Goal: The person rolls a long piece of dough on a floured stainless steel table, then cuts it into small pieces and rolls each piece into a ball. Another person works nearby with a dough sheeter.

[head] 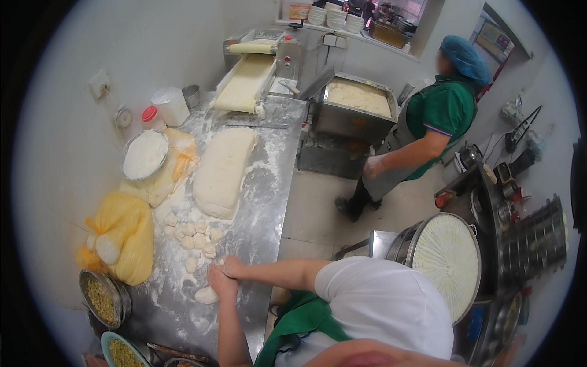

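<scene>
On the floured steel table (257,220), my hands meet over a piece of dough. My left hand (223,283) is wrapped around a short dough roll (207,295), whose thick end sticks out below the fist. My right hand (234,267) presses against the top of the left, fingers closed at a bit of dough (221,262) that shows between them. Just beyond lie several small dough lumps (199,239), one apart from the rest (191,264). Farther up the table rests a large dough slab (225,172).
Along the wall are a flour bowl (146,154), a yellow plastic bag (130,234) and bowls of chopped filling (102,296). A dough sheeter (245,82) stands at the far end. A co-worker (454,110) is near a dough-filled bin (360,98). Behind me is a round steamer (447,261).
</scene>
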### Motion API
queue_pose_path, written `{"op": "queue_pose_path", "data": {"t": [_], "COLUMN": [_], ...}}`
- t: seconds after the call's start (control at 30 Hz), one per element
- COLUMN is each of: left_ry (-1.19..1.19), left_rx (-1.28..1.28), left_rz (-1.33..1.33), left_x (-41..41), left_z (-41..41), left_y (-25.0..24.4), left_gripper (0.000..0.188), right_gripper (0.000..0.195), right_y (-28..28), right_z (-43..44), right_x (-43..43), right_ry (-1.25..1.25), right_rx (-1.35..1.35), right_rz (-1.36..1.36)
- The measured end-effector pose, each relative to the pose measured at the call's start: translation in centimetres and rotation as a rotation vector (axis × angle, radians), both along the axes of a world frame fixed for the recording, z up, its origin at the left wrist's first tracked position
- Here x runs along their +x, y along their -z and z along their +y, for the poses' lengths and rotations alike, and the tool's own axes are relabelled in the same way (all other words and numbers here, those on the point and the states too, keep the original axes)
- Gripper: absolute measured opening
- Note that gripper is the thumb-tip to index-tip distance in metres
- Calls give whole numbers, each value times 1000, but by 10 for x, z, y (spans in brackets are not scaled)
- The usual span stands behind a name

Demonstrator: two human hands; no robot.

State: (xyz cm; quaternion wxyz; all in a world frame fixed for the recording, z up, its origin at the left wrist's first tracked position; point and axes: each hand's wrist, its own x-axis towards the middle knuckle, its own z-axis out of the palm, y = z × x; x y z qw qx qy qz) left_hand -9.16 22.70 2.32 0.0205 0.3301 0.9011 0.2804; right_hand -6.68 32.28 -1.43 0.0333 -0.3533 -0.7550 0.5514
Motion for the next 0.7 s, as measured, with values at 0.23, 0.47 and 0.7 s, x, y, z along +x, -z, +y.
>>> {"op": "queue_pose_path", "data": {"t": [0.23, 0.47, 0.7], "left_ry": [28, 61, 121], "left_rx": [103, -134, 196], "left_rz": [-533, -4, 38], "left_x": [-64, -32, -4], "left_z": [-19, -50, -26], "left_y": [34, 19, 13], "left_gripper": [53, 44, 51], "right_gripper": [49, 91, 70], "right_y": [-90, -42, -15], "right_z": [1, 33, -4], "right_x": [13, -34, -3], "right_ry": [-252, -152, -273], "right_rx": [-275, -195, 76], "right_rz": [206, 2, 9]}}
